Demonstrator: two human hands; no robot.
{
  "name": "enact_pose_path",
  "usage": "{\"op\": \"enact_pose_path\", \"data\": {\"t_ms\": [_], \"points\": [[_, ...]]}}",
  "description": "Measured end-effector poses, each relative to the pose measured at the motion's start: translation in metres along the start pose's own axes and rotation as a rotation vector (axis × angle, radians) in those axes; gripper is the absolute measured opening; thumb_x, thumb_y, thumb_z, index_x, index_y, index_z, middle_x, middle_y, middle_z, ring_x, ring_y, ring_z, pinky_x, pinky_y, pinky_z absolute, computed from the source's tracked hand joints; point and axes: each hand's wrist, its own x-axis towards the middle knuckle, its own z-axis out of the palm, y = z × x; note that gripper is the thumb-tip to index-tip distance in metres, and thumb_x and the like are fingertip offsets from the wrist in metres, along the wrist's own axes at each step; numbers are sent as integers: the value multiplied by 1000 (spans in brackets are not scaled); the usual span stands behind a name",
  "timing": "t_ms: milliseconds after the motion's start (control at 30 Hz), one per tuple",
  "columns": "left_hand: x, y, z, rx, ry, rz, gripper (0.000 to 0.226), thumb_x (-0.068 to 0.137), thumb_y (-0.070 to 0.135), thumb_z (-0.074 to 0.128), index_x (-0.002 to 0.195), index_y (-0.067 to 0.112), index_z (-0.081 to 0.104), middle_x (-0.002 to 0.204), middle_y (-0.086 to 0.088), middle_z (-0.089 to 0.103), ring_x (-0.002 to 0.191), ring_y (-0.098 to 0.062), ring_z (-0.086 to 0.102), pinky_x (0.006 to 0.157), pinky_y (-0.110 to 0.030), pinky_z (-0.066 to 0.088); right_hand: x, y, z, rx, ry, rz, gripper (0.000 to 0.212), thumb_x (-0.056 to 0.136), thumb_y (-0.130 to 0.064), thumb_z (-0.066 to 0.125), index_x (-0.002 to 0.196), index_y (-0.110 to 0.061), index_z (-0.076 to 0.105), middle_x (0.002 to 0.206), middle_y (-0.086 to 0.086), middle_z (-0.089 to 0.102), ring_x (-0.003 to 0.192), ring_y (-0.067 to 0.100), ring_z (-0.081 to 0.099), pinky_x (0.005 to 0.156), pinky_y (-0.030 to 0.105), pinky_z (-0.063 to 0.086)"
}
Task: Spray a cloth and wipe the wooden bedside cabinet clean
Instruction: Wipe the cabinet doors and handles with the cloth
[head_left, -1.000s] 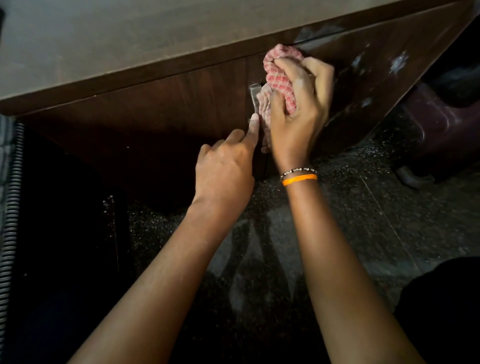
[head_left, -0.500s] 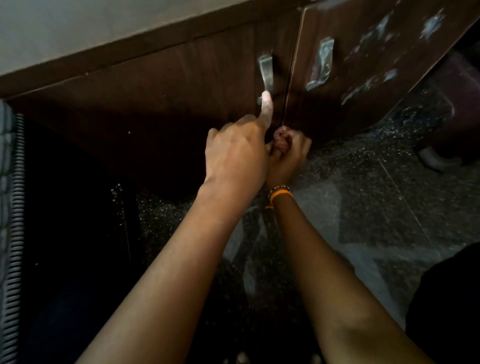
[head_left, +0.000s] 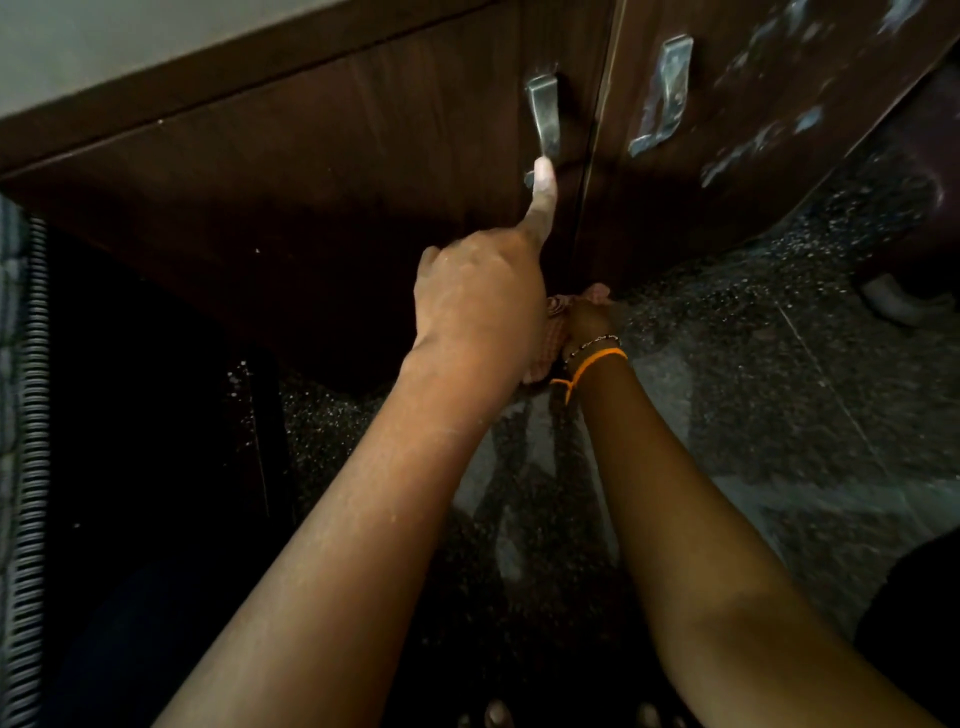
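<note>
The dark wooden cabinet has two doors, each with a metal handle. My left hand reaches forward; its straight index fingertip touches the lower end of the left door's handle, the other fingers curled. My right hand, with an orange band at the wrist, is low at the bottom edge of the doors, near the gap between them. It grips the pink checked cloth, mostly hidden behind my left hand. The right door shows whitish smears around its handle.
A speckled stone floor lies below the cabinet. A ribbed grey hose runs down the far left edge. A dark maroon object with a pale foot stands at the right. Toes show at the bottom edge.
My right hand has brought the cloth down from the handle area to the bottom of the doors. My left index finger has stayed at the left handle. The view has moved closer.
</note>
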Motion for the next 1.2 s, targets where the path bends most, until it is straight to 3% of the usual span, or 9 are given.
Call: {"op": "enact_pose_path", "data": {"t_ms": [67, 133, 200, 300, 500, 867, 967, 1100, 1200], "points": [[1, 1, 0, -7, 16, -8, 71, 91, 7, 39, 148, 28, 1, 95, -2, 70, 85, -22, 65, 82, -40, 50, -19, -28, -8, 49, 150, -78, 33, 101, -24, 37, 95, 5, 51, 81, 19, 55, 36, 1, 52, 54, 17, 50], [1, 5, 0, -14, 38, -20, 70, 91, 7, 38, 149, 27, 6, 95, -2, 70, 84, -23, 66, 79, -37, 49, -42, -50, -8, 57, 170, -182, 24, 97, -7, 45, 104, 15, 54, 86, 20, 60, 36, -4, 49, 44, 5, 40], [1, 6, -3, -38, 40, -36, 69, 89, 6, 39, 149, 27, 10, 97, -3, 70, 88, -25, 65, 80, -38, 48, -64, -65, -10, 7, 228, -386, 21, 88, 6, 50, 106, 15, 57, 97, 19, 62, 51, -1, 53, 54, -1, 37], [-1, 7, -9, -59, 37, -39, 68, 89, 6, 39, 148, 28, 15, 100, -6, 69, 93, -28, 64, 82, -40, 48, -94, -79, -7, -27, 252, -723, 26, 79, -1, 56, 103, 6, 64, 101, 22, 64, 88, 16, 59, 78, 4, 40], [-3, 6, -22, -157, 43, -39, 52, 90, 8, 39, 138, 26, 40, 100, -10, 67, 94, -32, 62, 84, -42, 50, -119, -97, -3, -42, 241, -984, 28, 78, 13, 58, 104, 11, 65, 101, 25, 63, 94, 7, 55, 83, -4, 36], [-3, 4, -23, -158, 20, -54, 63, 87, 3, 40, 141, 36, 34, 108, -7, 63, 102, -32, 57, 80, -38, 44, -146, -142, -7, -274, 154, -1405, 28, 80, 11, 55, 103, 2, 68, 102, 17, 66, 98, 22, 60, 90, 25, 46], [-2, 4, -23, -164, 28, -68, 57, 87, 3, 40, 136, 32, 42, 107, -6, 63, 100, -33, 58, 80, -39, 45, -155, -158, -3, -334, 162, -1547, 27, 79, 9, 54, 98, -1, 71, 94, 16, 66, 87, 30, 63, 79, 38, 53], [-4, 6, -23, -174, 14, -61, 70, 84, 1, 40, 144, 34, 27, 109, -4, 62, 101, -30, 58, 83, -38, 45, -154, -177, -5, -413, 232, -1488, 25, 67, 4, 57, 85, -7, 70, 84, 13, 62, 77, 30, 61, 68, 36, 51], [-6, 3, -25, -173, 21, -60, 72, 84, 0, 40, 145, 35, 26, 111, -5, 61, 102, -30, 57, 85, -38, 45, -158, -182, -2, -232, 209, -1286, 24, 61, 4, 57, 79, -6, 70, 81, 10, 63, 75, 12, 58, 71, 15, 44]]}}
